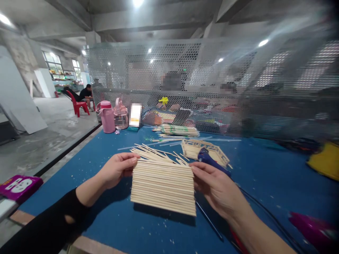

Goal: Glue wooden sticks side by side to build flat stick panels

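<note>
A panel of thin wooden sticks [162,187], laid side by side, is held up off the blue table in front of me. My left hand [116,171] pinches its upper left corner between thumb and fingers. At the upper right corner my right hand [215,183] grips it the same way. Loose wooden sticks [150,152] lie spread just behind the panel. Past my right hand is a blue glue gun [212,160], partly hidden, lying against a small wooden stick frame [190,148]. A dark thin rod [209,220] rests under my right hand.
A pink thermos [106,118], a clear pink-lidded bottle [121,118] and a propped phone [135,114] stand at the back left. Bagged sticks [180,129] lie before a perforated metal screen [127,67]. A purple box [21,187] sits left; a black cable [265,208] runs right.
</note>
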A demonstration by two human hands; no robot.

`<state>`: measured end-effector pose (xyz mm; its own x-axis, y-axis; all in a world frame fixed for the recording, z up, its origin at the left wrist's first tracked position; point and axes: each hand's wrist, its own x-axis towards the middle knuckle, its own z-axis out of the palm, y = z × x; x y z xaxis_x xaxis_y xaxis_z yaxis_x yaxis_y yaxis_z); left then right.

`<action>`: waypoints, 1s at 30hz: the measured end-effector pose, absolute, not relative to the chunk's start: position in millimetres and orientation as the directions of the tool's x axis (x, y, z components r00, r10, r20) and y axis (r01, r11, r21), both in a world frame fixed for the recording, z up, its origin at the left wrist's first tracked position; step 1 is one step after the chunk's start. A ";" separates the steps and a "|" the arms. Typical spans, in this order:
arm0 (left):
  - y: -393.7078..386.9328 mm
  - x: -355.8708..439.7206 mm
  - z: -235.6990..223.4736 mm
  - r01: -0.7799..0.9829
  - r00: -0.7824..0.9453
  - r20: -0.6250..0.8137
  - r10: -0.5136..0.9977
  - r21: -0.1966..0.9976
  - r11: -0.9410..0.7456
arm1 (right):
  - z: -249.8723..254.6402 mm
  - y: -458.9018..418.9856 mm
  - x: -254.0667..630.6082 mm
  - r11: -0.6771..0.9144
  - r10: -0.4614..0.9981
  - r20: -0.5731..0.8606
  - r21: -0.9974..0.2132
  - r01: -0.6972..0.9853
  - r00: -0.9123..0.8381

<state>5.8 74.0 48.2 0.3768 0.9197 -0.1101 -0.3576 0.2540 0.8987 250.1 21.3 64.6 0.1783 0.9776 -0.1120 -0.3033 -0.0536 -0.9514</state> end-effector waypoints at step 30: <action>85.0 -1.5 44.4 -0.121 0.340 -0.427 0.838 0.864 0.489 | 46.3 28.9 252.5 -0.389 0.917 -0.398 -0.906 -0.169 0.024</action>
<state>-1.5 85.0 44.4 0.3396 0.8382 -0.4268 -0.1213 0.4890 0.8638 252.5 28.9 46.3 0.0236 0.9170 -0.3983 -0.1689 -0.3890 -0.9056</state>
